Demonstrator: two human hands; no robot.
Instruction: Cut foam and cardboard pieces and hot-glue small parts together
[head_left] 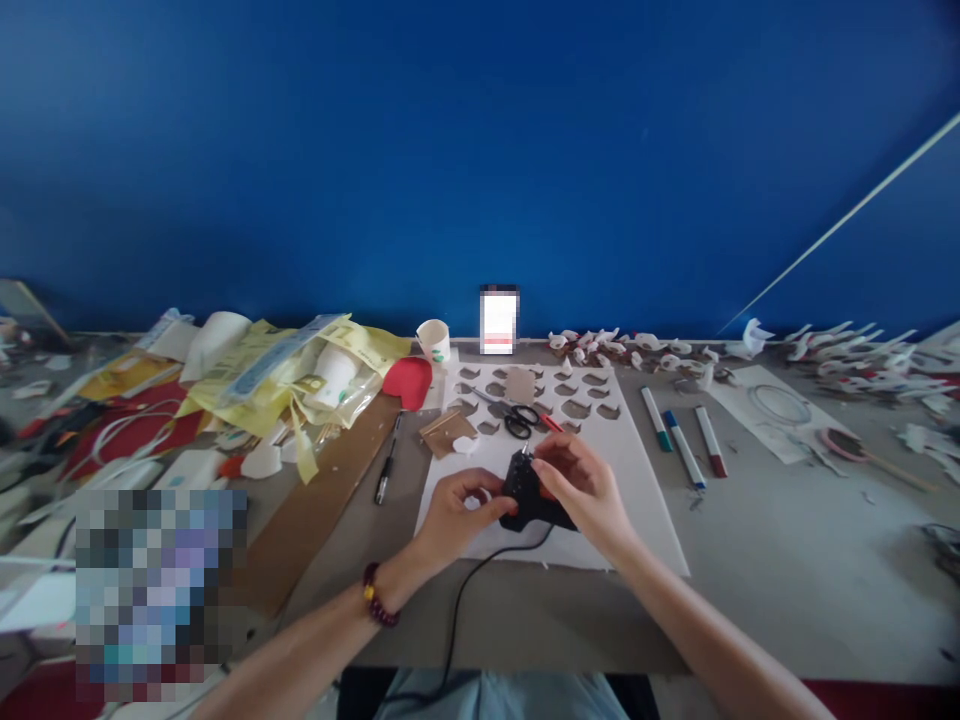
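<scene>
Both hands meet over a white sheet (637,500) with rows of curved cut-out holes. Between them is a black glue gun (517,490) with a metal tip, an orange part and a trailing black cord (459,600). My left hand (465,508) pinches its left side with thumb and fingertips; a beaded bracelet circles that wrist. My right hand (583,484) closes round its right side, hiding much of the body. Just beyond the hands lie black-handled scissors (520,422), a red pen-like stick (551,424) and a small brown piece of card (444,432).
Markers (684,450) lie right of the sheet, a black pen (387,465) left. A paper cup (433,342) and a screen (499,322) stand by the blue wall. Yellow packaging (255,375) is heaped at left; several white paper shapes (847,360) are piled at right.
</scene>
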